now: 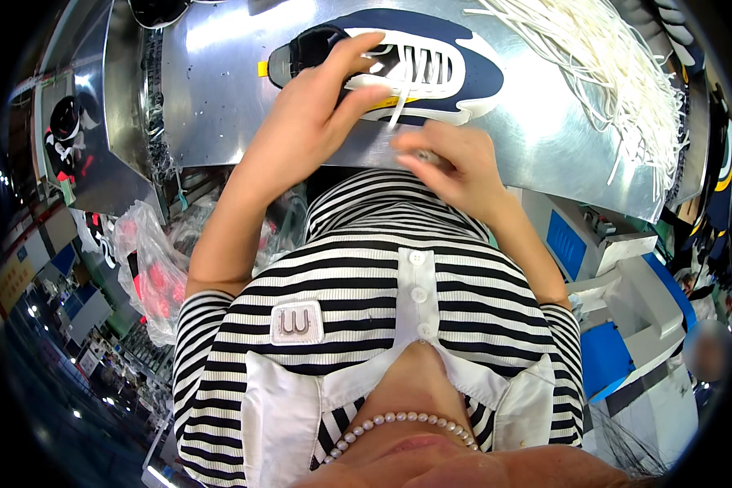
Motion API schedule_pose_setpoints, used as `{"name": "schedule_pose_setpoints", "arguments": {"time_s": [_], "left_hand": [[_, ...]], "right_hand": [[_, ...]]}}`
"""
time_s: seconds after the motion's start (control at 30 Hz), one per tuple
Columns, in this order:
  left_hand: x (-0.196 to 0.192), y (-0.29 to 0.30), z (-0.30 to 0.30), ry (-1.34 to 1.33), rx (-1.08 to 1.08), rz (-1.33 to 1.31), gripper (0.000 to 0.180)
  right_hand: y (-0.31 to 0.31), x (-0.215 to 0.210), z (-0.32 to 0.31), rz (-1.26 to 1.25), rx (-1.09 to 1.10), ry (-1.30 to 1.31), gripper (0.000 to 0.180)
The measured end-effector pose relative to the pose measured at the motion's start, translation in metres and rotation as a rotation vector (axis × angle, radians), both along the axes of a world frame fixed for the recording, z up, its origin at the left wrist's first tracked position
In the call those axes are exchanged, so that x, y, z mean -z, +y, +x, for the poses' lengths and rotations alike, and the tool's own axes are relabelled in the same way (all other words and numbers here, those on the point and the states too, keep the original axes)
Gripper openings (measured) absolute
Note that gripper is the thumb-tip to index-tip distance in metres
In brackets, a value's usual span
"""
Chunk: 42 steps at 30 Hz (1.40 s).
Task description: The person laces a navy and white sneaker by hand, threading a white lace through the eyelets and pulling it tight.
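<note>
A navy and white sneaker (pixel 484 73) lies on its sole on the metal tabletop, toe to the right, black collar and a yellow tab at the heel. White laces (pixel 428 67) cross its front, and one loose lace end (pixel 398 110) hangs over the near side. My left hand (pixel 321 102) lies over the shoe's opening, thumb and forefinger spread apart beside the laces. At the table's near edge my right hand (pixel 455 163) is closed in a pinch, slightly blurred. Something small and greyish shows between its fingers; its kind is hidden.
A heap of loose white laces (pixel 594 73) covers the right of the metal tabletop (pixel 211 106). Grey and blue bins (pixel 618 325) stand low on the right. A clear plastic bag (pixel 150 276) with red items hangs at the left. Dark shoe parts (pixel 159 10) sit at the far left.
</note>
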<state>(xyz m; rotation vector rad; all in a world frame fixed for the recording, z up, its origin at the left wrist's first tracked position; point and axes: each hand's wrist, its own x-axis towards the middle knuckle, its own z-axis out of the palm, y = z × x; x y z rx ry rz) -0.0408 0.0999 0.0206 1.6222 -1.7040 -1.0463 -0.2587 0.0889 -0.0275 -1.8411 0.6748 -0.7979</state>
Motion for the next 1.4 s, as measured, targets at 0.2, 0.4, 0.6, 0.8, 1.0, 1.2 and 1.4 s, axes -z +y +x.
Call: {"name": "schedule_pose_setpoints", "arguments": {"time_s": [0.2, 0.4, 0.6, 0.8, 1.0, 1.2, 1.4], "left_hand": [[0.011, 0.018, -0.002, -0.261, 0.007, -0.139, 0.026], [0.015, 0.012, -0.009, -0.269, -0.019, -0.168, 0.023], [0.016, 0.009, -0.011, -0.205, 0.003, -0.204, 0.027], [0.027, 0.006, -0.024, -0.364, -0.08, -0.285, 0.026], [0.035, 0.007, -0.024, -0.38, -0.073, -0.399, 0.024], [0.034, 0.004, -0.022, -0.355, -0.045, -0.337, 0.025], [0.03, 0.01, -0.026, -0.284, 0.154, -0.454, 0.029]], "right_hand": [[0.004, 0.0, 0.002, 0.491, 0.4, 0.15, 0.017], [-0.003, 0.009, 0.026, 0.475, 0.433, -0.019, 0.017], [-0.021, 0.009, 0.03, 0.318, 0.459, -0.109, 0.016], [-0.019, 0.004, 0.03, 0.238, 0.499, -0.094, 0.02], [-0.002, -0.003, 0.003, 0.205, 0.322, 0.211, 0.018], [-0.01, -0.001, 0.003, 0.158, 0.3, 0.244, 0.017], [-0.015, -0.007, 0.023, 0.403, 0.329, 0.349, 0.02]]}}
